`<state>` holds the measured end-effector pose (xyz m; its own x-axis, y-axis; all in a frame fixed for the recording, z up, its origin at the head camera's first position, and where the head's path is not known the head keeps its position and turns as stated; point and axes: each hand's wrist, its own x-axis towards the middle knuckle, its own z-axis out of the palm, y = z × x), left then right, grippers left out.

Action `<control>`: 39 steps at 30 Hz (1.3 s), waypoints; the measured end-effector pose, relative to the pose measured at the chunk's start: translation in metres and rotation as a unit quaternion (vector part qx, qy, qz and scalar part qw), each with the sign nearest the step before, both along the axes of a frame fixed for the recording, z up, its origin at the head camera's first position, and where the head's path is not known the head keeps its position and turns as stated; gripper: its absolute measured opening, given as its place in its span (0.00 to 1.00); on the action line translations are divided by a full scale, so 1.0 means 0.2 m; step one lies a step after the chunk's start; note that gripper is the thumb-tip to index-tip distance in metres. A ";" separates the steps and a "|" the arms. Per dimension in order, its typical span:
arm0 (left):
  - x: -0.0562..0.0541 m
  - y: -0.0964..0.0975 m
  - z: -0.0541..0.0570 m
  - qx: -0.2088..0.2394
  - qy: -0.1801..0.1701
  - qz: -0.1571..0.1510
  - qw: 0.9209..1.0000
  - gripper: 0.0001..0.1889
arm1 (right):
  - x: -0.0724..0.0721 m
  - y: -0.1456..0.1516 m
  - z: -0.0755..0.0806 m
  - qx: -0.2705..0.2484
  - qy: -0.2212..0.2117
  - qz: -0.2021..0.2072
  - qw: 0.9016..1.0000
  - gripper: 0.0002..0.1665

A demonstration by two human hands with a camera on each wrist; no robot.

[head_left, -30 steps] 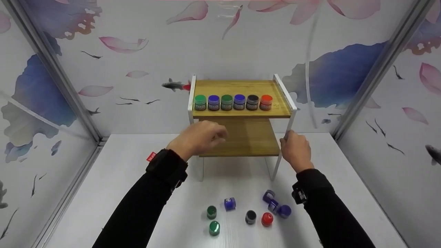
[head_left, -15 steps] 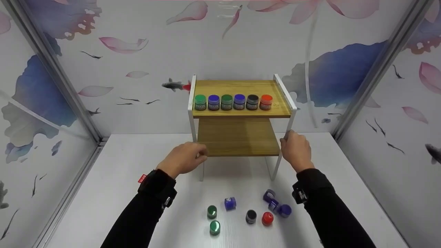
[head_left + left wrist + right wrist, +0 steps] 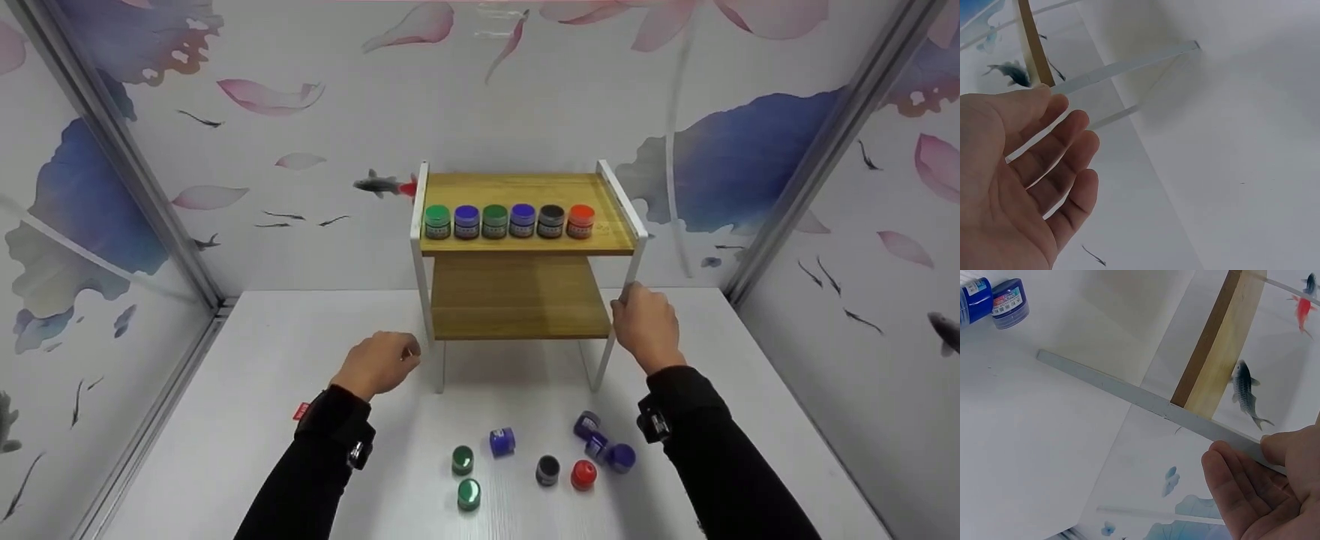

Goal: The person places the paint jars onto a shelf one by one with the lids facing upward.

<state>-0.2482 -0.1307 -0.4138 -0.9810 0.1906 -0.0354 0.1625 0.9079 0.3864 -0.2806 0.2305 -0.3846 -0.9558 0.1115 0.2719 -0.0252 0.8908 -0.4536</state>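
A two-tier shelf rack with wooden boards (image 3: 517, 300) and a white metal frame stands on the white table. My right hand (image 3: 646, 326) holds its right front leg (image 3: 1112, 385), the thumb on one side and the fingers on the other. My left hand (image 3: 379, 364) hovers to the left of the rack's left front leg (image 3: 422, 292), fingers loosely curled, nothing in it; in the left wrist view, that leg (image 3: 1129, 66) runs behind the fingers. Along the upper board is a row of small paint jars: green (image 3: 437, 223), blue (image 3: 466, 223), dark green, blue, black (image 3: 551, 223) and red (image 3: 580, 223).
More jars lie or stand in front of the rack: two green (image 3: 463, 460), one blue (image 3: 502, 442), one black (image 3: 547, 471), one red (image 3: 583, 475) and a cluster of purple-blue ones (image 3: 621, 458). Printed panels (image 3: 300, 187) enclose the table at the back and sides.
My left hand has moved from in front of the lower board down and left, past the left leg. My right hand keeps its place on the right leg, and the jars have not moved.
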 end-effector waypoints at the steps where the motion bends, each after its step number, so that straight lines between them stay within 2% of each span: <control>1: 0.00 0.00 -0.01 0.002 0.003 0.002 1.000 0.10 | 0.00 0.00 0.00 0.000 -0.001 0.000 1.000 0.12; 8: -0.01 0.01 -0.06 0.013 -0.005 0.023 1.000 0.13 | 0.00 -0.01 0.01 -0.002 -0.005 0.000 1.000 0.12; 16: 0.00 0.07 -0.12 0.013 -0.019 0.007 1.000 0.13 | 0.01 -0.01 0.01 -0.001 0.012 0.004 1.000 0.12; 19: 0.02 0.08 -0.16 0.029 -0.047 -0.020 0.998 0.12 | 0.01 -0.01 0.01 0.000 0.008 0.003 1.000 0.13; 21: 0.04 0.09 -0.19 0.041 -0.070 -0.052 0.995 0.12 | 0.01 0.00 0.01 -0.002 0.001 0.002 1.000 0.13; 25: 0.08 0.12 -0.26 0.058 -0.117 -0.122 0.984 0.13 | 0.02 -0.01 0.01 -0.002 -0.002 0.003 1.000 0.13; 28: 0.12 0.16 -0.31 0.048 -0.146 -0.159 0.975 0.16 | 0.02 -0.01 0.01 -0.001 0.005 0.004 1.000 0.13; 31: 0.14 0.20 -0.35 0.026 -0.170 -0.174 0.970 0.18 | 0.02 0.00 0.01 -0.001 0.010 0.004 1.000 0.12; 34: 0.16 0.23 -0.39 0.010 -0.189 -0.175 0.966 0.19 | 0.01 0.00 0.00 -0.004 0.005 0.003 1.000 0.13; 36: 0.17 0.25 -0.42 -0.002 -0.187 -0.177 0.966 0.19 | 0.01 0.00 0.00 -0.005 -0.002 0.001 1.000 0.13; 39: 0.19 0.27 -0.45 -0.018 -0.162 -0.184 0.969 0.18 | 0.01 0.00 0.00 -0.004 -0.009 -0.004 1.000 0.13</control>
<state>-0.2101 -0.0771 -0.5047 -0.7829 0.5191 -0.3429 0.3539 0.8249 0.4407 -0.2792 0.2299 -0.3843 -0.9595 0.1211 0.2545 -0.0104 0.8872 -0.4612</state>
